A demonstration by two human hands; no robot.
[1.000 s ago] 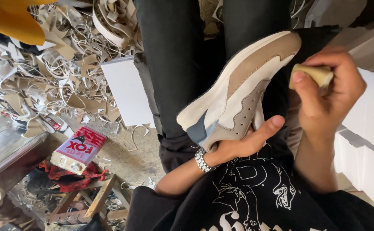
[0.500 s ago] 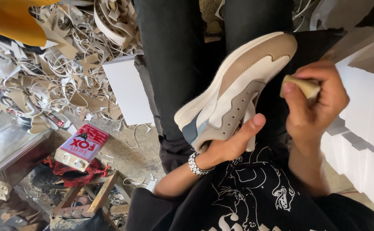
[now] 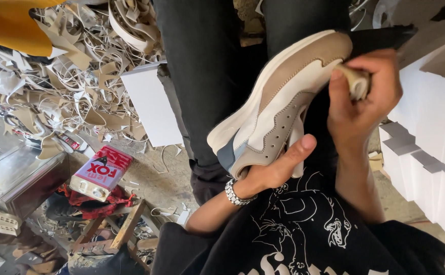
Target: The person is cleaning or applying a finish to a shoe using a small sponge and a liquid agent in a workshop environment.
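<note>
A beige, white and grey sneaker (image 3: 278, 107) with a thick white sole is held over my lap, toe pointing up and right. My left hand (image 3: 276, 170) grips it from below at the heel end, thumb up along the side; a metal bracelet sits on that wrist. My right hand (image 3: 362, 94) is closed on a small tan rubbing block (image 3: 356, 81) pressed against the upper near the toe.
A pile of beige and white offcut strips (image 3: 70, 76) covers the floor at the left. A red and white glue can (image 3: 100, 173) lies on a red rag. A metal box (image 3: 14, 178) stands at far left. Stacked white boxes (image 3: 431, 137) fill the right.
My right hand with the block has moved left and up onto the sneaker's toe area. The left hand keeps holding the shoe, which has shifted only slightly.
</note>
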